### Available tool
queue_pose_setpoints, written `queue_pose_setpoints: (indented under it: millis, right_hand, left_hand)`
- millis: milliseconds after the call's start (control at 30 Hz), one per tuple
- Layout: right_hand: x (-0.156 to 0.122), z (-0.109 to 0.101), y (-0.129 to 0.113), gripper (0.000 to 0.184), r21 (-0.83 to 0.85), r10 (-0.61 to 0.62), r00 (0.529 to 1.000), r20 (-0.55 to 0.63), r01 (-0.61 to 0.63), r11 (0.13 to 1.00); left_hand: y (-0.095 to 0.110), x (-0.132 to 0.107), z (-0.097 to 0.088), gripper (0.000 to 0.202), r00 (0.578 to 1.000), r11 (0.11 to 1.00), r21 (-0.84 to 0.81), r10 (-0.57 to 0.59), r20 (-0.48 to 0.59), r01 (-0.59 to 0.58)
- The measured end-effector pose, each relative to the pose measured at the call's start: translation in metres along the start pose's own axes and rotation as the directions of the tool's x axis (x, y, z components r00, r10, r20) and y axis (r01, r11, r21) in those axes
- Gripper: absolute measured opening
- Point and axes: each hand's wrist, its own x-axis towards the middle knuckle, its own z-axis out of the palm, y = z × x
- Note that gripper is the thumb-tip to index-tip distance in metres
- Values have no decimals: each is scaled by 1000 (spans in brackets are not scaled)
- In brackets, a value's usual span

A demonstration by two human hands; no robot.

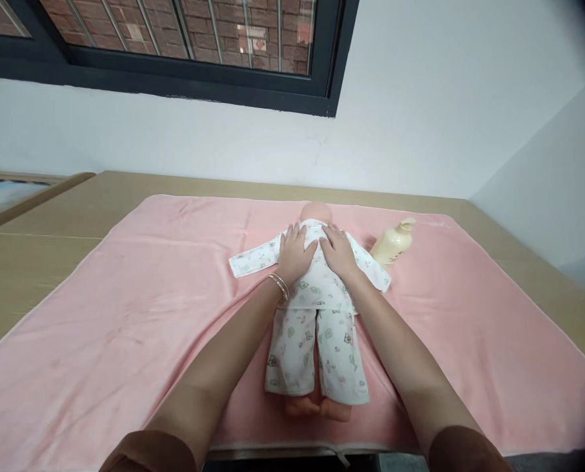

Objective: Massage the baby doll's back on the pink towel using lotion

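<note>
A doll (316, 298) is laid out at full length on a pink blanket (125, 314), which is spread over a wooden table (513, 242). The doll's head (316, 212) is pointed away from the person and its bare feet (336, 410) toward the near edge; no facial features are shown, so which side is uppermost cannot be told for certain.

The left hand (295, 254) and the right hand (339, 252) are placed side by side on the upper part of the doll's printed shirt (316, 278), thumbs turned inward and apart. In both hands the grip is flat and spread, with fingers extended and nothing pinched; how hard the cloth is pressed cannot be told.

As far as is shown, the laying-out and the dressing are done: the shirt and matching trousers (341, 354) are both worn, and the sleeves are stretched out to either side. The contact of both palms appears to be under way, though how much of it is left cannot be judged. A cream pump bottle (390, 246) is left untouched just beside the sleeve on the right; whether any of its contents are used is not shown.
</note>
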Motion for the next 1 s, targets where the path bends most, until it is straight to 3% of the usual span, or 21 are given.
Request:
queue_pose_setpoints:
  millis: [100,200,300,367,500,567,667,733,867,1000]
  right_hand:
    - [1,-1,-5,53,-94,47,999,22,-45,995]
    - [-1,-1,-18,53,-176,-21,998,60,31,984]
    - [-8,1,-29,51,-148,-93,995,45,99,984]
    - [-14,1,-32,47,-102,-78,997,-25,75,992]
    - [-19,-2,-27,44,-69,67,989,-132,-77,995]
    - [-16,-4,-21,46,-93,99,987,-129,-112,989]
    - [-9,-4,-12,51,-139,50,996,-72,-60,988]
    - [-6,-4,-9,53,-154,3,1000,-20,-6,988]
    - [-7,-5,-14,53,-171,-45,999,-16,42,984]
    - [-17,-8,-28,44,-199,73,992,-104,-93,976]
  left_hand:
    - [0,1,0,52,1000,1000,-11,-7,-20,7]
    - [1,-1,1,46,997,996,-58,65,-44,-68]
    - [2,-5,3,39,990,970,-217,83,-116,-107]
    - [3,-7,3,34,985,956,-278,47,-167,-93]
    - [2,-6,2,37,980,991,-133,-4,-200,-23]
    - [-2,-2,0,43,987,998,-47,21,-157,-29]
    - [-8,5,-2,49,995,995,-18,100,-4,-100]
    - [-9,7,-3,50,991,992,-12,129,37,-128]
    - [-3,6,-6,49,980,979,44,197,16,-198]
    - [3,5,-8,38,986,989,18,148,-71,-148]
